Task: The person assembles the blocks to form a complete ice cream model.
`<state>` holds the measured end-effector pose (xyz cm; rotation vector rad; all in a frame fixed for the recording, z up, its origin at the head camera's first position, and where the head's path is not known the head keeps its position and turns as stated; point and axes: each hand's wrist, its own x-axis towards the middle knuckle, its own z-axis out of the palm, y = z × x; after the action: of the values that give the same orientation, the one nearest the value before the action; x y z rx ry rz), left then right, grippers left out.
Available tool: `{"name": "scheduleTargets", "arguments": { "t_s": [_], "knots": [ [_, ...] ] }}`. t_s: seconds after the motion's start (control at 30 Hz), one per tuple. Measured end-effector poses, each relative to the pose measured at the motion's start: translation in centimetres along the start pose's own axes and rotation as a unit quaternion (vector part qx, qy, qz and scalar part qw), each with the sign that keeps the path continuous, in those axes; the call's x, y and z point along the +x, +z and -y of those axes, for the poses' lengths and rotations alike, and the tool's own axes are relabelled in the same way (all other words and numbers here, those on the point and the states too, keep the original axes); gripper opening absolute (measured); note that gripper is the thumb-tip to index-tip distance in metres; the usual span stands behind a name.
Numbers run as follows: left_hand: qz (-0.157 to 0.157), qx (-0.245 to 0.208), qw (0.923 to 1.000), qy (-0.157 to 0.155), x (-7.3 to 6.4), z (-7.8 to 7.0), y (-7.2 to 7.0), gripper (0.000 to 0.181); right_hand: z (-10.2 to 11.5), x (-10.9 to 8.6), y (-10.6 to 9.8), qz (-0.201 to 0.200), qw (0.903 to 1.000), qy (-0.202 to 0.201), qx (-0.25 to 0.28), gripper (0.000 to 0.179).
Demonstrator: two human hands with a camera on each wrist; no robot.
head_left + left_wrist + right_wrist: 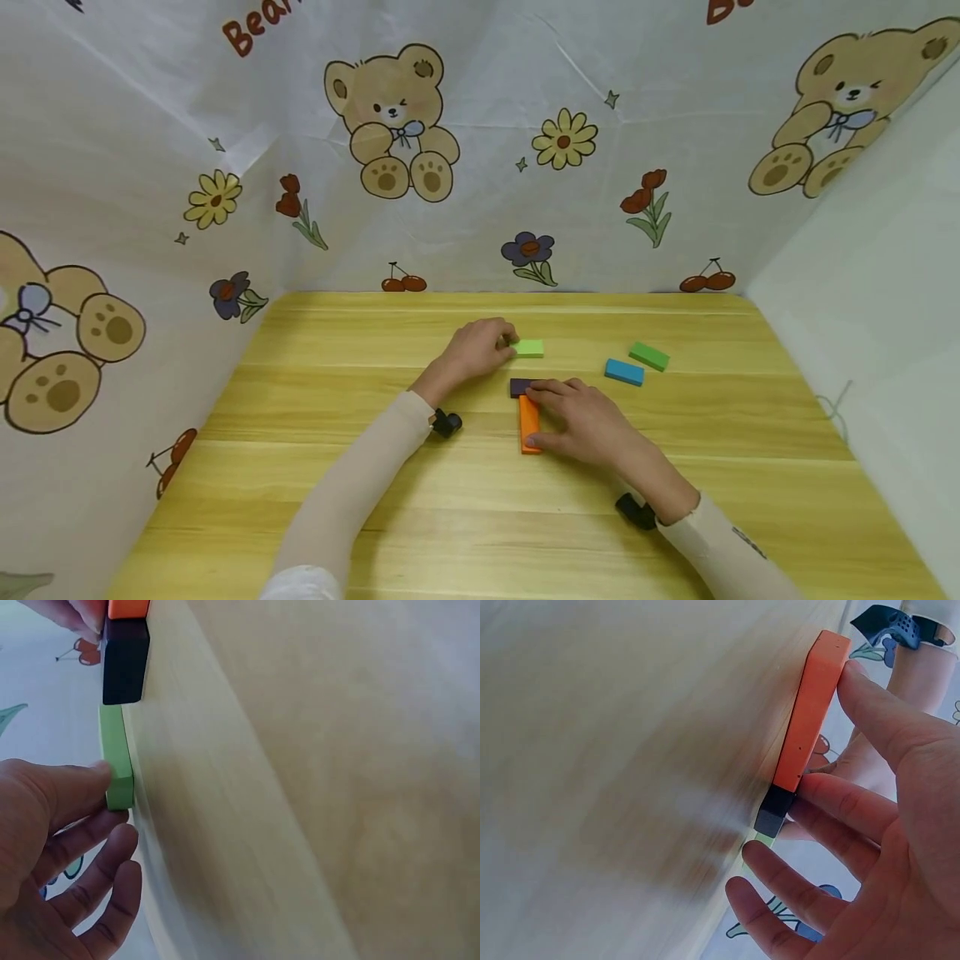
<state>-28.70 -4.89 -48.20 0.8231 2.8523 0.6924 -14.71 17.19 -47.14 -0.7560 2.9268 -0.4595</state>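
Observation:
My left hand pinches the near end of a light green block between thumb and forefinger, the other fingers loosely bent beside it. This block lies on the tabletop, beyond a dark, nearly black block. An orange block lies lengthwise toward me, its far end against the dark block. Over these two reaches my right hand. Its thumb touches the orange block near one end, its forefinger the spot where orange meets the dark block; the remaining fingers are spread.
To the right lie a blue block and a darker green block, close together. The wooden tabletop ends at a back wall of bear-printed cloth. A plain white wall stands on the right.

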Motion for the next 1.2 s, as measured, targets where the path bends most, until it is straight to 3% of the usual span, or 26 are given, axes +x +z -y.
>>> {"name": "scheduleTargets", "arguments": {
  "t_s": [0.77,1.2],
  "knots": [
    [0.046,-0.045,0.9979,-0.005,-1.4,-1.1,-0.3,0.021,0.0,0.1,-0.1,-0.007,0.9999,-0.009,-0.001,0.076],
    [0.039,-0.067,0.997,0.003,-1.9,-0.9,-0.2,0.02,0.0,0.1,-0.2,-0.003,0.9999,-0.009,0.006,0.077]
  ]
}}
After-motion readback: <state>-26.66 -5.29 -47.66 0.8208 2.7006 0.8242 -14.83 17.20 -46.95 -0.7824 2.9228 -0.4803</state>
